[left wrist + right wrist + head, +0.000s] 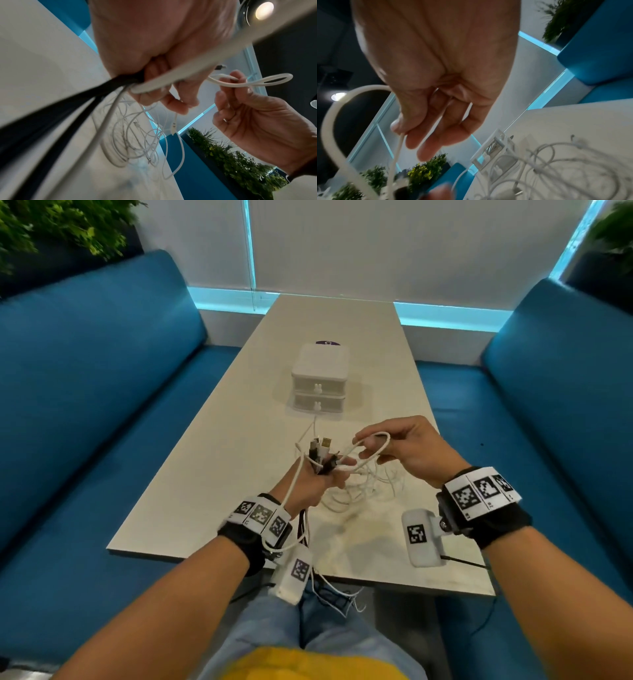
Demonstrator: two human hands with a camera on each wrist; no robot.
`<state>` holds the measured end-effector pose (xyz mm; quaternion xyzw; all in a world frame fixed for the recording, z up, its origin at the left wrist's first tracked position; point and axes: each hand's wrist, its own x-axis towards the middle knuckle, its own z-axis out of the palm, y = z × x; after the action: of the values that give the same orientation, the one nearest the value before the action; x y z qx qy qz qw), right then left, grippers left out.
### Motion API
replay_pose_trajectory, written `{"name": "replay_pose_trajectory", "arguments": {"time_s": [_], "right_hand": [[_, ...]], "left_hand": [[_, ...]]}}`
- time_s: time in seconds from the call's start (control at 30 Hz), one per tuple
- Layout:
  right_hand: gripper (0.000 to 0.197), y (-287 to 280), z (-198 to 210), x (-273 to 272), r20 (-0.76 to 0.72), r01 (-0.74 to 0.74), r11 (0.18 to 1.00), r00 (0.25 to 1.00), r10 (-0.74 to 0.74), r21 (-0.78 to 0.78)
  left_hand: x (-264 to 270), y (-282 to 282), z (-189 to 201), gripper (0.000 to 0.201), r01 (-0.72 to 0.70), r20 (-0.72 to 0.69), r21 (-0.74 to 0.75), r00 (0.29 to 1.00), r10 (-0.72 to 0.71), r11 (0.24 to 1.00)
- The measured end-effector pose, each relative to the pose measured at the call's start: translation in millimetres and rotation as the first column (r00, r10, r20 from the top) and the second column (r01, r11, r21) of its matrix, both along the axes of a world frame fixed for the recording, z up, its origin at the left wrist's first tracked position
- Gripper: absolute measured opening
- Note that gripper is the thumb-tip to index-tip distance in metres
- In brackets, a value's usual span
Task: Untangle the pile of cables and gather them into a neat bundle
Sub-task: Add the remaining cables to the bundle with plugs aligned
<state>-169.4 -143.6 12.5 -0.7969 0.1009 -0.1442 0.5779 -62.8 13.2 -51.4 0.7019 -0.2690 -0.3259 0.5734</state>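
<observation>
Nearest the body, a few cable tails [337, 594] spill off the table edge [411, 583] and dangle over the lap. Just above that, the left hand [310, 484] is fisted round a bunch of cables, black and white together, with the plug ends [320, 448] sticking up out of the top of the grip. The left wrist view backs that up: fingers [173, 104] curled tight, black leads [68, 106] and a thick white one running out of the fist.

The right hand [407, 450] is level with it and just beside it, pinching a loop of white cable [371, 445] between thumb and fingertips. That loop runs back to the left fist. So both hands are closed on cable, neither is free.

Under and between the hands there's a loose tangle of thin white cable [363, 487] lying on the table, not gathered yet. One strand [313, 424] runs away to the small white drawer unit [320, 380] further up the table; can't tell from here whether it's caught in the lower drawer or just lying against it.

My read: this is mid-gather, with ends collected in the left hand and slack being looped in by the right. Next move probably wants the loop laid into the left grip, then the tangle fed through a bit at a time. Yank it and those thin strands will likely knot tighter.
</observation>
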Motion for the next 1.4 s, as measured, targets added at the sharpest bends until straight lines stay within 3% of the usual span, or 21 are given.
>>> {"name": "replay_pose_trajectory", "arguments": {"time_s": [0.17,0.23,0.33,0.4,0.47,0.5,0.57,0.67,0.73,0.83,0.93,1.1,1.23,1.33,1.4], "right_hand": [[0.021,-22.3,-2.0,-26.5,-0.203,0.011,0.966,0.977,-0.066,-0.259],[0.03,-32.4,-2.0,-37.4,-0.275,0.056,0.94,0.949,-0.155,-0.335],[0.032,-32.7,5.0,-45.5,-0.186,0.18,0.972,0.961,-0.206,-0.15],[0.024,-17.3,10.3,-44.0,-0.183,0.132,0.987,0.972,-0.146,-0.088],[0.027,-3.3,8.3,-41.6,-0.305,-0.011,0.956,0.949,-0.083,-0.294],[0.026,0.8,4.8,-42.8,-0.377,-0.079,0.92,0.923,-0.078,-0.383],[0.018,1.6,-3.9,-53.4,-0.457,-0.17,0.911,0.889,-0.022,-0.375],[0.02,-7.6,-11.5,-83.6,-0.468,-0.104,0.976,0.884,0.003,-0.189],[0.015,-15.4,-19.0,-106.4,-0.498,-0.073,0.977,0.867,-0.036,-0.199],[0.012,-27.4,-40.1,-142.4,-0.622,-0.06,0.974,0.777,-0.091,-0.218],[0.008,-40.2,-62.0,-180.3,-0.68,0.024,0.982,0.719,-0.147,-0.187],[0.008,-52.7,-97.5,-236.5,-0.697,0.218,0.967,0.673,-0.249,-0.134],[0.017,-50.4,-130.7,-266.1,-0.654,0.474,0.881,0.665,-0.361,-0.005],[0.017,-47.9,-133.4,-273.0,-0.58,0.581,0.802,0.608,-0.542,-0.139],[0.021,-45.4,-121.9,-273.5,-0.549,0.53,0.841,0.675,-0.494,-0.106]], "left_hand": [[-3.4,-7.3,7.2,0.012,-0.115,0.048,0.059,0.993,0.112,0.992],[1.1,-7.0,2.9,0.018,-0.176,0.183,0.135,0.972,0.15,0.975],[-14.1,-5.7,4.9,0.014,-0.186,0.488,0.273,0.872,0.031,0.944],[-27.5,-9.0,10.7,0.015,-0.14,0.573,0.259,0.819,-0.035,0.956],[-41.1,-16.5,18.6,0.019,-0.117,0.603,0.23,0.797,-0.047,0.966],[-44.4,-20.9,19.6,0.021,-0.108,0.601,0.225,0.798,-0.051,0.968],[-51.5,-27.2,21.9,0.019,-0.08,0.597,0.21,0.8,-0.063,0.975],[-63.7,-34.2,22.7,0.015,0.027,0.556,0.176,0.822,-0.122,0.984],[-67.8,-43.2,20.8,0.018,0.084,0.521,0.118,0.843,-0.134,0.989],[-81.3,-60.5,25.9,0.018,0.154,0.446,0.031,0.882,-0.151,0.988],[-105.7,-72.5,36.2,0.017,0.283,0.348,-0.024,0.902,-0.257,0.959],[-152.3,-83.8,56.3,0.035,0.465,0.194,-0.156,0.879,-0.435,0.871],[-175.4,-96.5,57.6,0.044,0.517,0.162,-0.115,0.852,-0.498,0.848],[-186.5,-102.4,52.2,0.047,0.542,0.164,-0.064,0.834,-0.527,0.838],[-193.6,-105.0,49.3,0.047,0.552,0.125,-0.054,0.83,-0.543,0.832]]}}
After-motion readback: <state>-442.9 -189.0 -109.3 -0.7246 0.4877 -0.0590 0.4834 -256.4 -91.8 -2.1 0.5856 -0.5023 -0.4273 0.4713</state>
